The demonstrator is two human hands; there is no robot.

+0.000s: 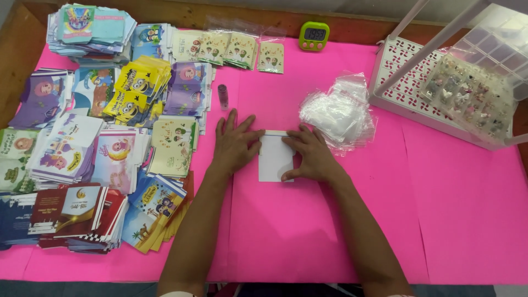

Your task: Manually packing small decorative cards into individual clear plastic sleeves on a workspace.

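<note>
Between hands, upright white card (274, 158)

Both forearms rise from the bottom edge of the frame and converge toward its centre. The left hand (234, 144) lies palm down, fingers spread and pointing up-frame. The right hand (311, 154) lies just beside it, palm down, fingers angled toward the left hand.

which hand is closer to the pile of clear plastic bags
Right. The right hand lies just left of the clear plastic bags; the left hand sits further left, beyond the white card.
</note>
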